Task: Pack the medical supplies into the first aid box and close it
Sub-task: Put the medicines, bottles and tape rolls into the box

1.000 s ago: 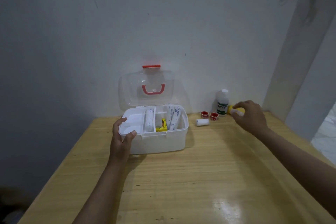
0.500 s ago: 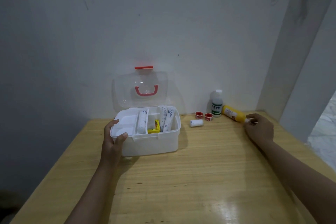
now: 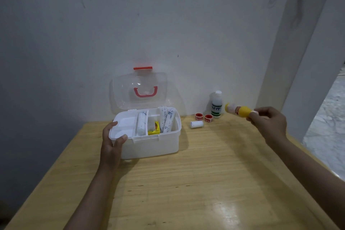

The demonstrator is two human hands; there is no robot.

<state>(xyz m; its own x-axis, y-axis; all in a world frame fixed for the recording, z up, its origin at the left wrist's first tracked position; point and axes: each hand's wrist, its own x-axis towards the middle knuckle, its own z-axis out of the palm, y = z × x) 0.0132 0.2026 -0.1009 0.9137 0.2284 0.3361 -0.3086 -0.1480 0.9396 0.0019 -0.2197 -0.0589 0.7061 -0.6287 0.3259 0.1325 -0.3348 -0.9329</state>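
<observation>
A white first aid box (image 3: 158, 145) stands open on the wooden table (image 3: 186, 183), its clear lid (image 3: 139, 89) with a red handle upright against the wall. Inside lie rolled bandages (image 3: 141, 123), a yellow packet (image 3: 154, 129) and two more wrapped bandages (image 3: 168, 119). My left hand (image 3: 112, 142) grips the box's front left corner. My right hand (image 3: 268, 121) holds a yellow bottle (image 3: 239, 110) by its cap end, lifted above the table to the right of the box.
A white bottle with a green label (image 3: 216, 105) stands by the wall. Two red tape rolls (image 3: 203, 117) and a small white roll (image 3: 197, 124) lie on the table right of the box. A pillar (image 3: 291, 43) rises at the right.
My right hand took the yellow bottle from the table and has lifted it off the surface, tilted sideways. My left hand stayed on the box corner.
</observation>
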